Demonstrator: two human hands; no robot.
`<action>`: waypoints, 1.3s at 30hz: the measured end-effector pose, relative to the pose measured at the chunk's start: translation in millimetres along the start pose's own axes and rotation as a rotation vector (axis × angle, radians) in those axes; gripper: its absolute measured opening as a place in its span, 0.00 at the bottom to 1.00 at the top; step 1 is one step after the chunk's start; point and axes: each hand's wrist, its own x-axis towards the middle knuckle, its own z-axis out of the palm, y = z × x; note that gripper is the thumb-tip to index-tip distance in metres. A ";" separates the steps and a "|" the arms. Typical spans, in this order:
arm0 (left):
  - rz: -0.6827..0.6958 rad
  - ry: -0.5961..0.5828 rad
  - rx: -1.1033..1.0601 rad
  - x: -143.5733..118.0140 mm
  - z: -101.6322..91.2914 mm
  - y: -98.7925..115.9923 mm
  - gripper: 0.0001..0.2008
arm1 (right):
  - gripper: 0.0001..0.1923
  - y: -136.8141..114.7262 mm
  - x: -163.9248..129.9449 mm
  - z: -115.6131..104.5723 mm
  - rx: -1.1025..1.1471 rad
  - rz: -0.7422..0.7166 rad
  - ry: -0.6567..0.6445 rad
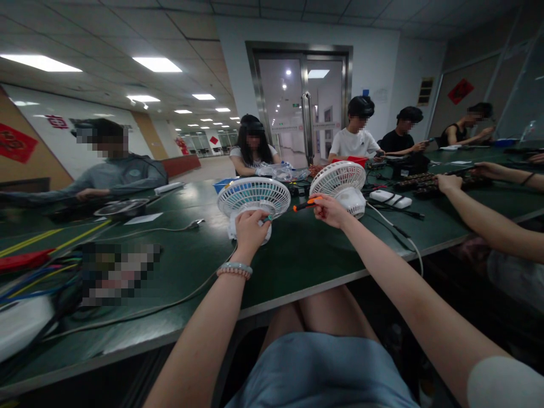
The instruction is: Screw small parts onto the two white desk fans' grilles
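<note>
My left hand (251, 231), wearing bracelets, is closed in front of a white fan (255, 192) that stands on the green table. A small teal-ended piece (267, 219) shows between its thumb and fingers; the rest of that piece is hidden. Whether this hand also touches the fan's housing, I cannot tell. My right hand (330, 212) grips an orange and black screwdriver (308, 204), which points left across the gap between the two fans. Just behind the right hand is a second white fan (340, 184), its round grille tilted upward.
Co-workers sit around the green table (306, 255). At left lie colored cables (38, 275), a white device (25, 323) and a long cord (170, 303). On the right are a white power strip (390, 198) and another person's hands (450, 182) at dark parts.
</note>
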 end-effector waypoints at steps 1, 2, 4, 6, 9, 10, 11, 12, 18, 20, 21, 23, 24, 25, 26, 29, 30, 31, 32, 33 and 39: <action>0.001 0.002 0.003 0.0 0.2 -0.3 0.08 | 0.16 -0.5 -0.6 0.1 -0.003 -0.004 -0.006; 0.002 0.004 0.008 0.0 0.5 -0.6 0.08 | 0.18 -0.9 -1.0 0.1 -0.006 -0.012 -0.015; 0.006 0.006 0.018 0.0 0.9 -1.3 0.08 | 0.20 -1.0 -1.2 -0.2 -0.014 -0.035 -0.028; 0.008 0.003 0.019 0.0 1.0 -1.6 0.08 | 0.20 -0.1 -0.1 -0.8 -0.042 -0.049 -0.017; 0.001 -0.012 0.013 0.0 0.6 -1.4 0.08 | 0.18 3.1 3.5 -1.8 -0.115 -0.062 0.063; -0.002 -0.015 0.013 -0.1 0.4 -1.1 0.08 | 0.17 4.4 4.9 -2.2 -0.136 -0.069 0.094; -0.004 -0.016 0.013 -0.1 0.2 -0.9 0.08 | 0.17 5.8 6.2 -2.6 -0.152 -0.078 0.120; -0.006 -0.014 0.014 -0.1 0.2 -0.6 0.08 | 0.17 7.1 7.4 -3.0 -0.163 -0.084 0.139; 0.006 0.009 0.011 -0.8 0.8 -1.0 0.07 | 0.16 10.9 9.8 -3.9 -0.214 -0.069 0.165; 0.012 0.016 0.009 -0.9 0.9 -1.4 0.07 | 0.16 10.9 9.2 -3.2 -0.221 -0.071 0.157; 0.012 0.017 0.008 -1.0 0.9 -1.5 0.07 | 0.16 10.7 8.7 -2.7 -0.222 -0.075 0.147; 0.011 0.012 0.003 -1.0 0.8 -1.8 0.07 | 0.16 10.3 7.5 -1.6 -0.225 -0.079 0.116; 0.010 0.008 0.002 -1.0 0.8 -2.0 0.07 | 0.17 10.2 6.8 -1.0 -0.228 -0.076 0.101; 0.008 0.005 0.000 -1.0 0.8 -2.2 0.08 | 0.17 10.2 6.2 -0.4 -0.232 -0.067 0.089; 0.007 0.004 0.000 -1.0 1.0 -2.4 0.08 | 0.18 10.3 5.6 0.3 -0.237 -0.057 0.080; 0.007 0.010 -0.002 -0.9 1.8 -3.4 0.08 | 0.17 12.1 4.5 2.5 -0.262 -0.042 0.053; 0.009 0.015 -0.004 -0.9 2.1 -3.7 0.08 | 0.17 13.0 4.4 3.4 -0.264 -0.045 0.046; 0.011 0.019 -0.005 -0.9 2.4 -4.0 0.08 | 0.16 13.7 4.5 4.4 -0.258 -0.048 0.047; 0.012 0.021 -0.006 -0.9 2.6 -4.2 0.08 | 0.14 14.2 4.5 5.3 -0.246 -0.049 0.055; 0.012 0.022 -0.007 -0.9 2.6 -4.3 0.08 | 0.14 14.4 4.6 6.2 -0.227 -0.047 0.070; 0.015 -0.001 0.005 -1.2 1.2 -3.2 0.09 | 0.07 8.4 2.9 10.0 -0.058 -0.009 0.151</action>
